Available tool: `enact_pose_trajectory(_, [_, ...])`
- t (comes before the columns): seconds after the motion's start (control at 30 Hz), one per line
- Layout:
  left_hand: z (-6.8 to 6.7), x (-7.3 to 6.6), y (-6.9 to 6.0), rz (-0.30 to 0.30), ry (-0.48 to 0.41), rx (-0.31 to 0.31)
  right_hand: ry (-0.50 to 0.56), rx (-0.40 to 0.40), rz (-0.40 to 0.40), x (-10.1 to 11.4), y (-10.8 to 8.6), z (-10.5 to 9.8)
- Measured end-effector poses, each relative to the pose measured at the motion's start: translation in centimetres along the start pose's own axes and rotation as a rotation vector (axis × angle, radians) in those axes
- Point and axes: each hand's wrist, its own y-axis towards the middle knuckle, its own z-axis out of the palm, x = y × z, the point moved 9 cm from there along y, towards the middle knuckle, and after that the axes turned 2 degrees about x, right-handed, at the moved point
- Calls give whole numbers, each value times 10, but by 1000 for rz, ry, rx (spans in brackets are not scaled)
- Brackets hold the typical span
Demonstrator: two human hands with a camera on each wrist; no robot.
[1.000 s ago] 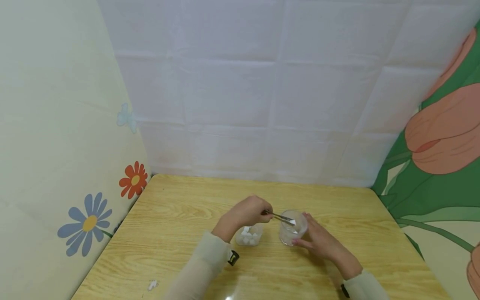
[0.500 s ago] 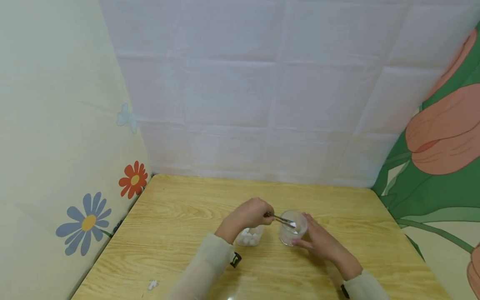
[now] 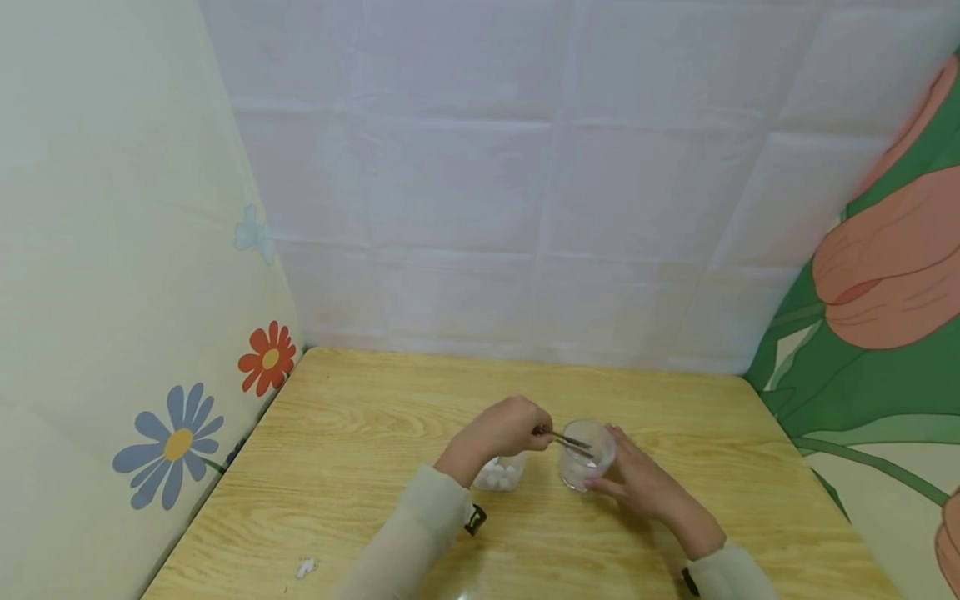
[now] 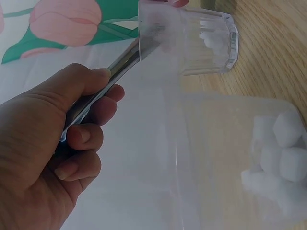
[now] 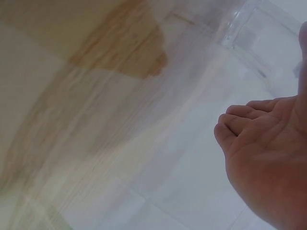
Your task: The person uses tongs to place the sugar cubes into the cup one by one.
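My left hand (image 3: 506, 429) grips a pair of metal tongs (image 4: 127, 57), fingers curled round the handle. Its tips reach over the rim and into a clear drinking glass (image 3: 573, 475). A few white cubes (image 4: 211, 39) lie in the bottom of the glass. My right hand (image 3: 637, 479) holds the glass from the right, thumb on the near side and fingers behind. Below my left wrist stands a clear plastic container (image 4: 216, 153) with several white cubes (image 4: 280, 155), partly hidden by the hand in the head view. I cannot make out a cube between the tips.
A small white scrap (image 3: 306, 568) lies at the front left of the wooden table (image 3: 360, 417). White cloth (image 3: 465, 208) hangs behind the table, with flower-printed cloths at both sides.
My left hand has shifted slightly right and toward me, carrying the tongs deeper over the glass. The white cube seen at the tips earlier no longer shows there. My right hand stays put.
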Motion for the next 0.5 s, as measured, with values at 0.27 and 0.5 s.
enact_pose_trajectory(0.27, [-8, 0, -6, 10, -17, -7, -2, -10, -19, 3, -1, 0])
enact_pose_trajectory(0.5, [-22, 2, -13, 17, 13, -33, -5, -4, -12, 3, -2, -2])
